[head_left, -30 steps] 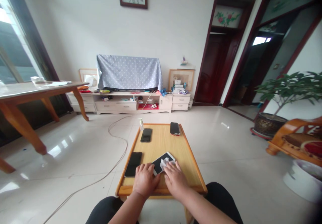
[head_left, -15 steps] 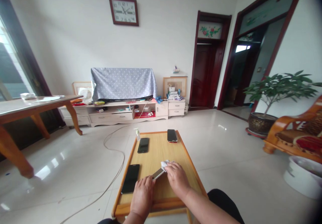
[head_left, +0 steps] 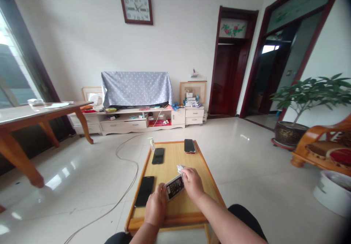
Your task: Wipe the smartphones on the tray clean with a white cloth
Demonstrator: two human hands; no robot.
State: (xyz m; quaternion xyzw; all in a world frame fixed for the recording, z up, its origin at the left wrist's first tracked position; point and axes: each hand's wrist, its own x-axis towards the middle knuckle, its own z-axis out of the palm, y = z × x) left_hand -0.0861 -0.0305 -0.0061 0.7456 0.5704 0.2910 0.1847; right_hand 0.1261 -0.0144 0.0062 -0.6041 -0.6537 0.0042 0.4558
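1. Beyond the table, toward twelve o'clock, stands a white cabinet (head_left: pixel 124 126).
2. Nearer, straight before me, is the table (head_left: pixel 173 157), wooden and low.
3. My left hand (head_left: pixel 155 206), at eight o'clock of the white phone (head_left: pixel 174 189), grasps that phone's near end.
4. My right hand (head_left: pixel 192 182), at three o'clock, pinches the tissue (head_left: pixel 180 168); whether it also touches the phone, I cannot tell.
5. Over the table's near half, the white phone tilts, a dark face with pale print showing.
6. Around it lie black phones: one (head_left: pixel 144 191) at nine o'clock, another (head_left: pixel 158 156) at eleven, a third (head_left: pixel 189 146) near one, red beneath it.
7. Toward eleven, at the far corner, stands the bottle (head_left: pixel 151 144).
8. Smallest, the tissue sits crumpled between my right fingertips.
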